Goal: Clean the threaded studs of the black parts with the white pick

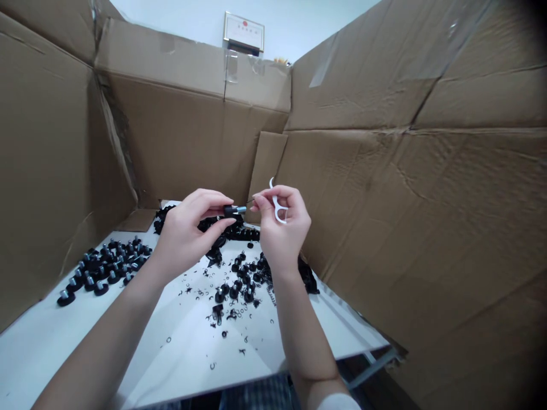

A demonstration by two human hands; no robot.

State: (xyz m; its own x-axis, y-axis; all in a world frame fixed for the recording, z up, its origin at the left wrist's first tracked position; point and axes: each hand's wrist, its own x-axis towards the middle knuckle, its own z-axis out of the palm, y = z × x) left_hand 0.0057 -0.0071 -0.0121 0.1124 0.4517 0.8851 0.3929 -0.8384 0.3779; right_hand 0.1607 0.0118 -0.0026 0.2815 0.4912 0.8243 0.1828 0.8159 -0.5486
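My left hand (190,228) pinches a black screw-on foot (231,210) between thumb and fingers, its silver threaded stud pointing right. My right hand (284,225) is closed around what look like small scissors (278,206) with white looped handles. A thin dark tip sticks out from the right fingertips toward the stud; whether it touches I cannot tell. Below the hands, several more black feet with studs (241,276) lie among black rings and scraps (239,313) on the white table (188,347).
A larger group of black feet (111,265), studs mostly up, stands at the left of the table. Dark pieces are heaped at the back, partly hidden by my hands. Tall cardboard walls (183,136) enclose the left, back and right (384,216). A framed certificate (244,31) hangs beyond.
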